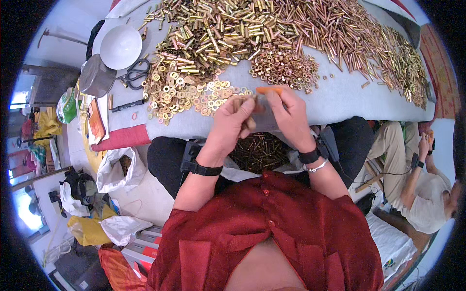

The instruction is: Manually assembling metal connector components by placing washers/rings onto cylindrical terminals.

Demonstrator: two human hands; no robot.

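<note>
Both hands meet just above the table's near edge. My left hand [234, 116] is closed in a pinch, and what its fingertips hold is too small and blurred to name. Against it, my right hand [290, 112] is closed on an orange-handled tool [268, 90]; a greyish blurred part shows between the two hands. Beyond my left hand lies a spread of brass-coloured washers [170, 89]. A heap of hex nuts [286, 68] sits just past the right hand. Below the hands, an open sack between my knees holds dark bolts [259, 151].
Brass tubes [228, 29] and thin metal pins [349, 39] pile across the far table. At left are a white bowl [121, 47], a grey metal container [97, 75], scissors [133, 75], a black marker [127, 105] and an orange phone [96, 121]. Another person [427, 194] sits at right.
</note>
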